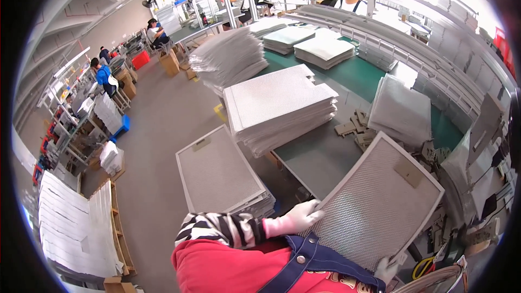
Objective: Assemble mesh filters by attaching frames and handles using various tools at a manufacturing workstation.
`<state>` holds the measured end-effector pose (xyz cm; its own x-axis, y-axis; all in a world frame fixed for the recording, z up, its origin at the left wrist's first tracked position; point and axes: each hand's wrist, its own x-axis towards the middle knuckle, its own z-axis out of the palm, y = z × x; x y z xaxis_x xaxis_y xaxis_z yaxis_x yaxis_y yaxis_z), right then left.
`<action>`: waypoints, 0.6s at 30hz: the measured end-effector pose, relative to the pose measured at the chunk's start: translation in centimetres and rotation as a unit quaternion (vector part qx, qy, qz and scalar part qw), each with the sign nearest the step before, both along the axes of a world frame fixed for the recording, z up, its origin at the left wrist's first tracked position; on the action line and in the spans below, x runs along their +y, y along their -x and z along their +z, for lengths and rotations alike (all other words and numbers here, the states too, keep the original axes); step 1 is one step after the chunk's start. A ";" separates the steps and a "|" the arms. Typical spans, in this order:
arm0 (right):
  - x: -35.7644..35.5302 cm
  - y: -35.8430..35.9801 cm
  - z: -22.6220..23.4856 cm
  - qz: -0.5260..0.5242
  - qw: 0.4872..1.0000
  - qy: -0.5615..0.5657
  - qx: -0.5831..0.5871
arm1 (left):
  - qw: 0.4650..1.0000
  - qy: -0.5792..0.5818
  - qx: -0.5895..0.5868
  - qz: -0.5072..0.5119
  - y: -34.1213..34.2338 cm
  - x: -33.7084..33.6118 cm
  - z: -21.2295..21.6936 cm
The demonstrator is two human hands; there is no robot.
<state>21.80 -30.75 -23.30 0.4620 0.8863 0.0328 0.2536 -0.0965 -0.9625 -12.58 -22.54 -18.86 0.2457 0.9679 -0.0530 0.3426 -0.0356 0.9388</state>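
Note:
A framed metal mesh filter panel (363, 195) is held tilted in front of my body, with a small tan plate (407, 174) near its far right corner. My left hand (304, 217), in a white glove, grips the panel's left edge. At the lower edge my right hand (386, 270), also gloved, closes on the frame; part of it is hidden. To the left lies a stack of similar framed panels (214, 171), its top one bearing a tan plate too. Beyond, a tall pile of mesh sheets (279, 97) stands on the green-topped table (309, 149).
Tan brackets (358, 127) and another mesh pile (401, 109) lie farther right. Scissors with yellow handles (423, 267) are beside my right hand. White sheets on a pallet (78, 225) stand at far left. Other people work in the background, one in blue (103, 75).

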 end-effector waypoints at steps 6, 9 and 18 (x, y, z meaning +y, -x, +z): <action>0.0 -2.0 -11.5 -0.056 0.965 -0.136 -0.218 | 0.995 0.032 -0.041 0.085 -0.5 1.3 -1.5; 4.9 4.2 6.2 0.032 0.994 -0.102 0.013 | 0.965 -0.065 -0.239 0.083 -0.2 5.5 3.9; 8.5 5.8 11.6 -0.032 0.961 -0.250 0.111 | 0.956 -0.274 -0.035 0.098 -0.6 9.0 12.2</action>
<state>15.99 -22.28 -11.68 0.5597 0.7547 0.3422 0.0461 0.3840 -0.9222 -11.99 -13.54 -6.65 0.0405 0.8735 0.4851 0.3293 -0.4700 0.8189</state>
